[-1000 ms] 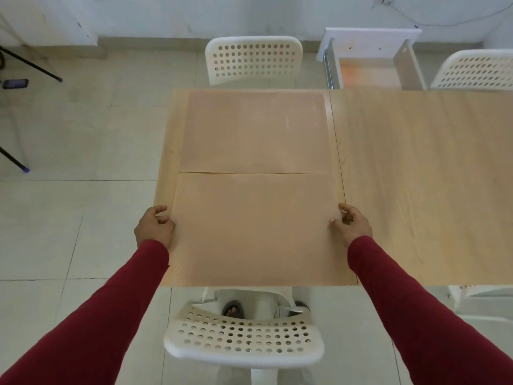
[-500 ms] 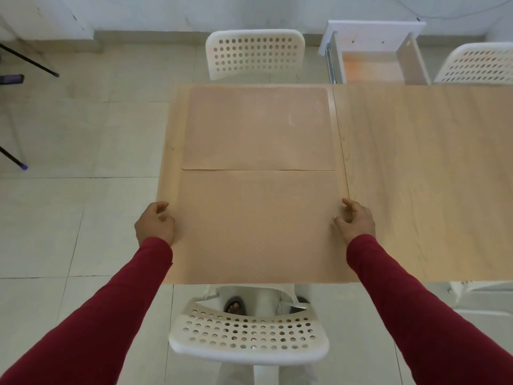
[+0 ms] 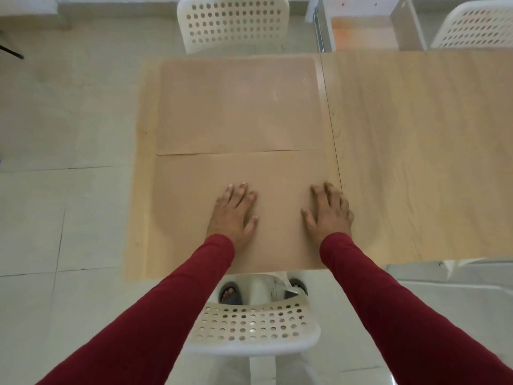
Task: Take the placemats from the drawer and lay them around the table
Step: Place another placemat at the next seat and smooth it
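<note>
Two placemats on the table (image 3: pixel 416 151), left end: far placemat (image 3: pixel 238 107) and near placemat (image 3: pixel 194 207), edges touching. Left hand (image 3: pixel 234 215) and right hand (image 3: pixel 327 212) both lie flat, fingers straight, palms down on the near placemat, gripping nothing. Open drawer (image 3: pixel 363 31) beyond the table's far edge. White chairs (image 3: pixel 233 23) around.

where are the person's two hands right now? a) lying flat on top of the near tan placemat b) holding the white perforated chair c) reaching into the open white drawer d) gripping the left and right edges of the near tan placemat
a: the left hand and right hand lie palm down, fingers straight, on the near tan rectangular placemat, inward from its side edges.
</note>
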